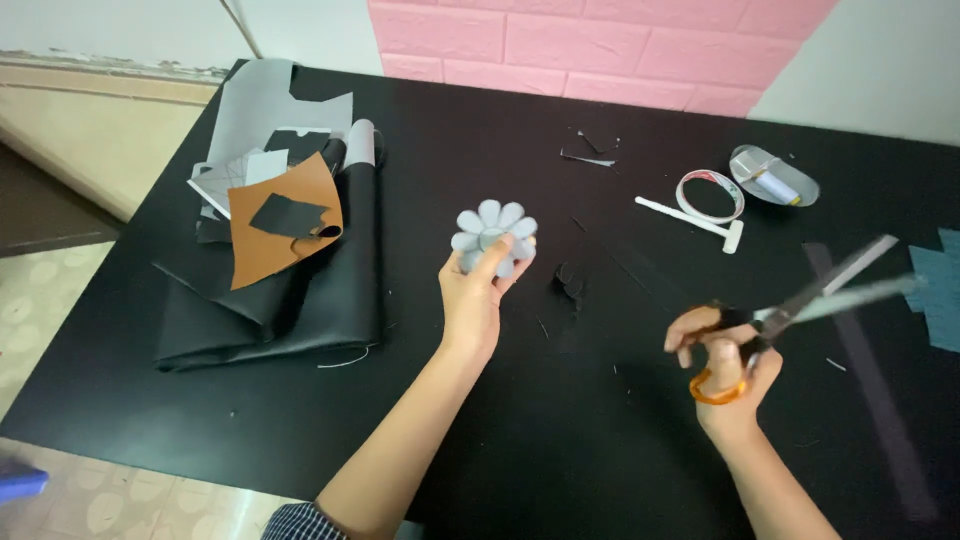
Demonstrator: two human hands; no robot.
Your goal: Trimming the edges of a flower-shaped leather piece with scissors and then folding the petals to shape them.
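black table (560, 440) fills most of the view, with a pink brick wall (600, 40) at its far edge, at twelve o'clock. next in size is a pile of folded black leather (300, 300) at about nine o'clock, with grey sheets (260, 110) and a brown piece (290, 215) lying on top of it.

the left hand (475, 295) is near the middle of the table. its fingers are closed around a small grey flower (493, 235) with round petals, held up by its bottom, with the petals facing the camera. the right hand (725, 365) is at about four o'clock from the flower, well apart from it. it grips a pair of scissors (800, 300) with orange and black handles. the blades are open and blurry. their long line runs from the hand up toward two o'clock, so the tips point away from the flower, not at it. the flower lies at about ten o'clock from the scissor hand, and the left hand is the one right on it.

smaller things sit far off near one o'clock: a roll of tape (712, 195), a white stick (690, 218) and a clear wrapper (772, 177). tiny dark scraps (570, 285) lie just beside the flower at four o'clock.
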